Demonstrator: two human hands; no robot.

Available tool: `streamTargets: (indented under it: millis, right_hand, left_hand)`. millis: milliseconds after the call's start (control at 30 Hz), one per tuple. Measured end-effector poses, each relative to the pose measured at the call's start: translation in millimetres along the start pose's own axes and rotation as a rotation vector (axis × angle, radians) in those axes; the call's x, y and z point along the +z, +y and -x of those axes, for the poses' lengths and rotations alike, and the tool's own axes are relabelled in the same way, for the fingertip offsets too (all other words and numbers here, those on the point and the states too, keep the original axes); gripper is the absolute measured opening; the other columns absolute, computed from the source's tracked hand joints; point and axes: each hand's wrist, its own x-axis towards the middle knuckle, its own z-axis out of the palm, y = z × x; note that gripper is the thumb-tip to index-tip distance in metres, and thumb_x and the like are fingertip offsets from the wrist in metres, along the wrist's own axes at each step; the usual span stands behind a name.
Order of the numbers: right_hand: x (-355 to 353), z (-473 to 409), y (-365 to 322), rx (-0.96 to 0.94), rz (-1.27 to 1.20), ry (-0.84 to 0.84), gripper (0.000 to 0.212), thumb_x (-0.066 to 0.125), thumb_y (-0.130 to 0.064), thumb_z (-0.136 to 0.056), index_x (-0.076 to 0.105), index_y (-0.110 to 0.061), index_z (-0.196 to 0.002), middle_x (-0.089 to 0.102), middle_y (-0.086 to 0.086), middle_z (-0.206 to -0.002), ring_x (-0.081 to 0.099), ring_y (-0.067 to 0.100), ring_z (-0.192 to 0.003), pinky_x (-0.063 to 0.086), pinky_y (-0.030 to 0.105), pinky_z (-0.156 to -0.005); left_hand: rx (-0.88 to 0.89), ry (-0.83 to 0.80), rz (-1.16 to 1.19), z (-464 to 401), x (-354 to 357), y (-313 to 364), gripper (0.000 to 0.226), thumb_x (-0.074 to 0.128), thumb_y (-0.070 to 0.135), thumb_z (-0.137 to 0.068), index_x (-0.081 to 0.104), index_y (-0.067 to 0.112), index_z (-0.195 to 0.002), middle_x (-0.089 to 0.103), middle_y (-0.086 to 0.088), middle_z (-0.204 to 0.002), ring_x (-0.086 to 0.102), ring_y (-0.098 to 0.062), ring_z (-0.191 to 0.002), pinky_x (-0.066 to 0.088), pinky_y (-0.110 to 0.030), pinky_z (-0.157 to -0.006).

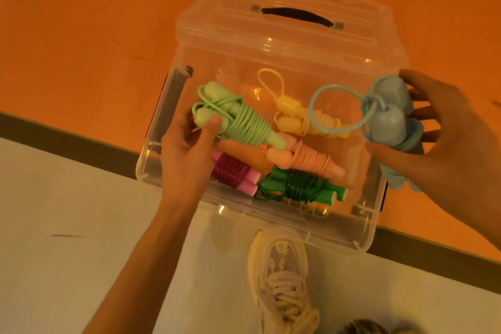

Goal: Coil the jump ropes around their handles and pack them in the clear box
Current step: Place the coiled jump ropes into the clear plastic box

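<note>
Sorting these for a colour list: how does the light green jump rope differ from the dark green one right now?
The light green jump rope is pale; the dark green jump rope is deep green. The left hand holds the light green one over the clear box; the dark green one lies inside, near the front wall, untouched. The light green one's handles are rounded, the dark green one's flat-ended. Both are coiled around their handles.

Bare forearms, no sleeves — one cream lace-up sneaker point(282, 279) with mesh panels.
</note>
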Motion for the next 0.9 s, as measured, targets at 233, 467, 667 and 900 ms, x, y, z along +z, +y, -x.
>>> streamTargets:
  millis: [233,467,667,900]
  right_hand:
    - [7,-12,-19,-0.099,0.100,-0.037,0.093,0.060,-0.079,-0.058,0.032,-0.040,-0.139,0.044,-0.005,-0.127,0.046,0.002,-0.103,0.046,0.026,-0.085]
    - [11,-27,-32,-0.157,0.156,-0.097,0.087,0.078,-0.041,-0.069,0.032,-0.033,-0.142,0.042,-0.003,-0.132,0.043,0.000,-0.103,0.041,0.022,-0.086]
    - [18,-33,-45,-0.139,0.094,-0.141,0.083,0.070,-0.041,-0.067,0.032,-0.037,-0.140,0.039,-0.016,-0.126,0.047,-0.010,-0.097,0.042,0.014,-0.080]
    - [34,-37,-46,-0.120,0.056,-0.139,0.084,0.076,-0.035,-0.070,0.034,-0.030,-0.143,0.043,-0.012,-0.129,0.047,-0.001,-0.100,0.043,0.013,-0.075]
  left_hand:
    - [0.043,0.046,-0.154,-16,-4,-34,0.030,0.058,0.017,-0.095,0.056,0.015,-0.125,0.065,-0.003,-0.112,0.063,-0.012,-0.102,0.052,-0.019,-0.078]
    - [0.067,-0.028,-0.514,-33,-12,-46,0.042,0.050,0.021,-0.098,0.043,0.021,-0.139,0.056,-0.012,-0.122,0.057,-0.023,-0.103,0.046,-0.035,-0.087]
    - [0.014,0.004,-0.955,-32,-10,-35,0.044,0.049,0.035,-0.098,0.037,0.006,-0.130,0.055,-0.020,-0.123,0.056,-0.039,-0.109,0.035,-0.038,-0.072]
    - [0.049,-0.149,-1.541,-44,-13,-23,0.042,0.035,0.044,-0.102,0.048,0.016,-0.131,0.060,-0.017,-0.113,0.060,-0.037,-0.102,0.033,-0.037,-0.067]
